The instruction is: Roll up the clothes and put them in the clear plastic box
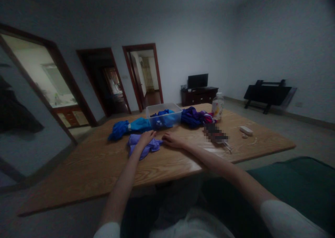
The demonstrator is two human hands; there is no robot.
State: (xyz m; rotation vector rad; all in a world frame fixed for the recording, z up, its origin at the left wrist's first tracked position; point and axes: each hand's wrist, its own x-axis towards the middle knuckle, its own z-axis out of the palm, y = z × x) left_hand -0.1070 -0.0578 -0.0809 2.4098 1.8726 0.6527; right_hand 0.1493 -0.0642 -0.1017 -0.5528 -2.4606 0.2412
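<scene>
A small purple cloth garment (133,140) lies loosely bunched on the wooden table (104,168) in front of me. My left hand (147,138) rests flat on top of it with the fingers stretched forward. At its right end, my right hand (171,140) has curled fingers closed on a narrow tip of the purple cloth. Just beyond my hands stands a clear plastic box (164,124) with blue fabric inside. Bright blue clothing (119,129) lies left of the box, and dark blue and purple clothing (192,117) sits to its right.
A clear bottle with a white cap (217,107) stands at the table's far right. Nearer are a pixelated item (216,134), a white case (246,130) and small white pieces. A green seat (295,185) adjoins the right side. A television (198,81) stands beyond.
</scene>
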